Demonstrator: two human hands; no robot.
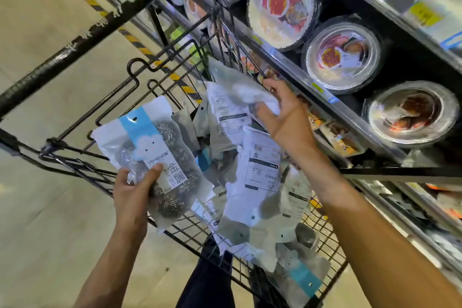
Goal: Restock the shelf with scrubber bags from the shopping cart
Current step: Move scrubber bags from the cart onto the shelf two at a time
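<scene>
A black wire shopping cart [322,230] stands below me, holding several clear scrubber bags [260,182] with white labels, most lying back side up. My left hand [132,195] grips the lower end of one scrubber bag [155,155] with a blue strip and a cloud picture, steel wool showing through; it is held over the cart's left side. My right hand [282,112] pinches another bag [235,97], white label facing me, lifted above the pile near the cart's far right corner. The shelf [332,102] runs along the right.
Round foil trays [345,55] wrapped in plastic stand on the dark shelf at the right, with smaller packets [337,135] on the row below. A black rail [62,52] crosses the upper left. Beige floor with a yellow-black stripe [140,47] lies to the left.
</scene>
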